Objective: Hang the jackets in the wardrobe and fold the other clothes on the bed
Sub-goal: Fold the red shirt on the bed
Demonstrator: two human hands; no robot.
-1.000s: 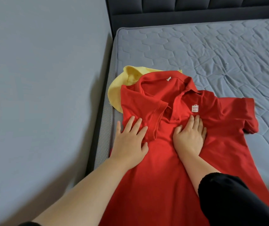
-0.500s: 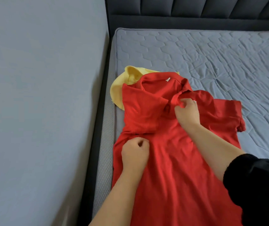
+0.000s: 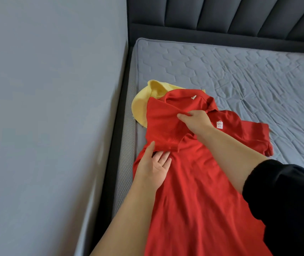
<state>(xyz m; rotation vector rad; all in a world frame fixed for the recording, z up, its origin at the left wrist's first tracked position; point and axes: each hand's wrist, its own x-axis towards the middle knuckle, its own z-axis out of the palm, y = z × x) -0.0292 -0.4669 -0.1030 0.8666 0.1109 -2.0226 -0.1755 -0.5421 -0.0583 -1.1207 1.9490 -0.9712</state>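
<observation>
You can read one mark: a white logo patch (image 3: 219,124) on the chest of the red polo shirt (image 3: 193,182), at 3 o'clock of your right hand (image 3: 197,122). Its red letters stand in two lines, "MIN" over "SO". The collar tag (image 3: 249,97) is too small to read.

The polo shirt (image 3: 193,191) was a plain bright red, with a small white label (image 3: 219,124) printed in red letters. The garment (image 3: 143,106) under its collar was pale yellow. The mattress (image 3: 239,71) was grey-blue, quilted in a hexagon pattern. The headboard (image 3: 221,13) was dark charcoal with vertical channels, the wall (image 3: 46,108) flat grey-blue, the sleeve (image 3: 286,209) black.
</observation>
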